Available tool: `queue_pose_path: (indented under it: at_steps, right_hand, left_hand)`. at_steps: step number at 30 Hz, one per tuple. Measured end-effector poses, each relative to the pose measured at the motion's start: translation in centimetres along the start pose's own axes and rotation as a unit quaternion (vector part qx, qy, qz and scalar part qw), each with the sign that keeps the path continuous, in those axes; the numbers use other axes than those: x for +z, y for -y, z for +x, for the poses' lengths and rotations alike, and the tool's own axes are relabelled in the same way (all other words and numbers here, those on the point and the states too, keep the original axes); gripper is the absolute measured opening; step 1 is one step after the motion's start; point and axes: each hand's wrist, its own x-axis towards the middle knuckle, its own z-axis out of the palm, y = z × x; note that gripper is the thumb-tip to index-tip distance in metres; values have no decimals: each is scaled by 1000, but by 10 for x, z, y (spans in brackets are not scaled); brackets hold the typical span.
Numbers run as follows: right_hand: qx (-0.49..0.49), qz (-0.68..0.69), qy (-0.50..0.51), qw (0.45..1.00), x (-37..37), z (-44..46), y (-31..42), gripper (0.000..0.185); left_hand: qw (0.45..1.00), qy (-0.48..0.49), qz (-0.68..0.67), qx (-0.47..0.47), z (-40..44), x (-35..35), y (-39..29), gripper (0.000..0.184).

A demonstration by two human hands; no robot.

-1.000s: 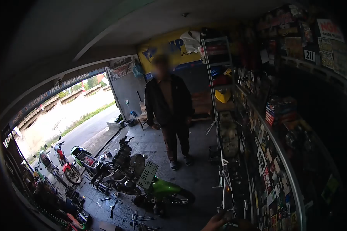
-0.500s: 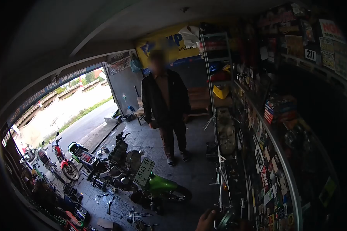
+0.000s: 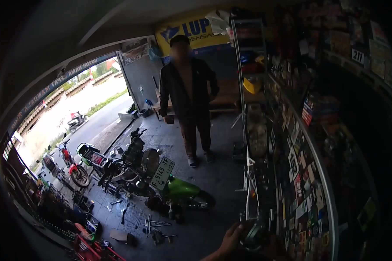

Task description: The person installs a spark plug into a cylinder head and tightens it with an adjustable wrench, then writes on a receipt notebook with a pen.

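Note:
At the bottom edge my left hand (image 3: 231, 239) is closed against the side of a dark rounded part with a shiny edge (image 3: 253, 237). Its exact kind is lost in the shadow. Right of that part there is a dim brownish shape, possibly my right hand (image 3: 278, 249), whose fingers I cannot make out. Just beyond the part stands a stripped motorcycle (image 3: 253, 191) with a long worn seat and pale frame tubes, beside the glass counter.
A green motorcycle (image 3: 183, 191) stands at centre left. Tools (image 3: 154, 224) lie on the floor near it. A person in a dark jacket (image 3: 196, 93) stands beyond. A sticker-covered display counter (image 3: 302, 174) runs along the right; more motorbikes (image 3: 76, 172) stand by the doorway.
My view has tilted down and shifted slightly. My left hand and the rounded part appear higher in view. A scooter has appeared on the road outside. The person's arms have moved outward.

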Motion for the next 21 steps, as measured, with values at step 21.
queue_pose_path:
  at_steps: [21]
  right_hand:
    - [-25,-236,-378,895,-62,-103,73,32]
  left_hand:
    - [988,145,58,21,25,61,-14,23]
